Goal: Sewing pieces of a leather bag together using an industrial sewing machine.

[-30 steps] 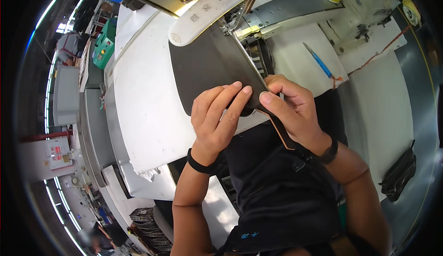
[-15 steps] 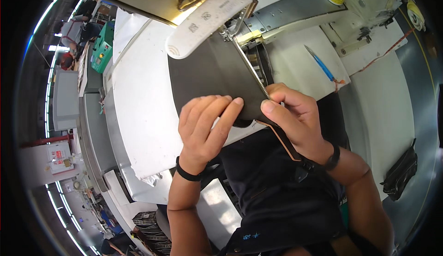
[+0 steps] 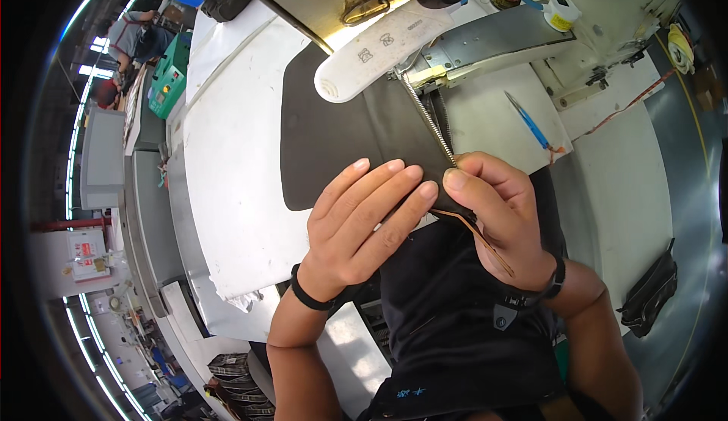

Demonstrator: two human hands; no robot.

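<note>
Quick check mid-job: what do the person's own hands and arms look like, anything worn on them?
Both the left hand and the right hand are ungloved, with short nails. A black wristband circles the left wrist, and a dark band the right. No sleeves show on the forearms.

Left grip [image 3: 364,227] palm down, fingers [image 3: 389,195] extended, right grip [image 3: 502,216] pinching between thumb [image 3: 470,193] and forefinger [image 3: 494,169]
</note>
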